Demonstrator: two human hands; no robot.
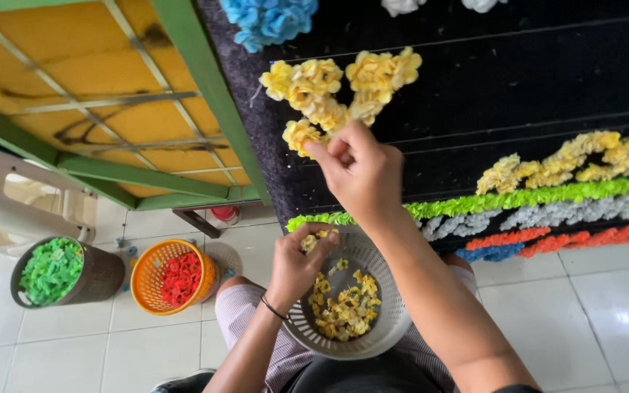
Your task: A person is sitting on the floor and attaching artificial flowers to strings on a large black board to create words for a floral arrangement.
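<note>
White glossy tiled floor (606, 306), daylight reflecting. Far left: yellow panel w/ green wooden frame (103, 80), leaning. Left, near: dark bin (103, 276) of green bits, orange basket (143, 280) of red ones.

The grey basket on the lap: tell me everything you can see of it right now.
The grey basket is round, slotted and looks like plastic. It rests tilted on the person's lap, mouth facing the camera, and is partly filled with loose yellow paper flowers. The left hand lies over its near rim, fingers curled on a yellow piece. The right hand is above it, at the black board, not touching it.
</note>
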